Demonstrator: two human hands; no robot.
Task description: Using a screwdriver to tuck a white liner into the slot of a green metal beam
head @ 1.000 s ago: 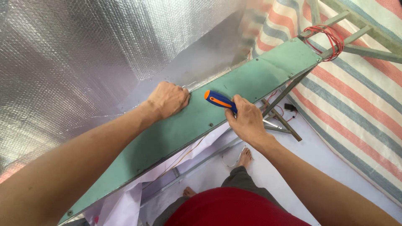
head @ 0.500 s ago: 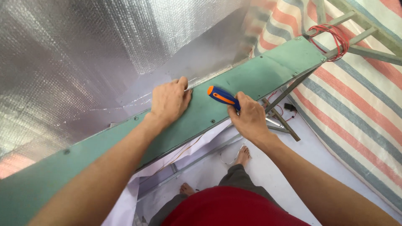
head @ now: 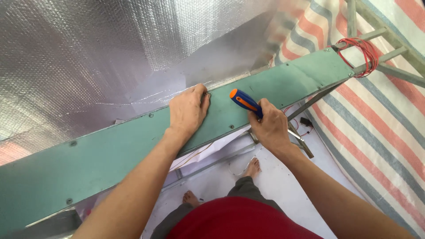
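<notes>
Gripping a screwdriver [head: 245,102] in my right hand [head: 270,128], I hold its blue handle with the orange stripe and orange butt end pointing up and to the left, away from my palm. My fingers are closed tight around the lower handle, so the shaft and tip are hidden under my hand and I cannot tell where the tip sits. The tool lies over a long green board [head: 110,155] that runs slantwise from lower left to upper right, matte and flat, with small screw heads dotted along both edges.

My left hand [head: 188,110] lies flat on that board just left of the screwdriver, palm down, fingers spread and reaching to the board's upper edge; it grasps nothing, only presses on the surface.

Above the board spreads silver bubble-foil insulation [head: 88,57], wrinkled and shiny, meeting the board's far edge. At the board's right end a coil of red wire [head: 365,51] hangs on a grey-green metal frame [head: 389,71]. Behind and to the right hangs a striped tarpaulin [head: 372,132] in red, white and blue-grey bands. Below the board I see my bare feet [head: 253,167] on a white floor [head: 301,186], and my red shirt [head: 239,219] at the bottom edge.
</notes>
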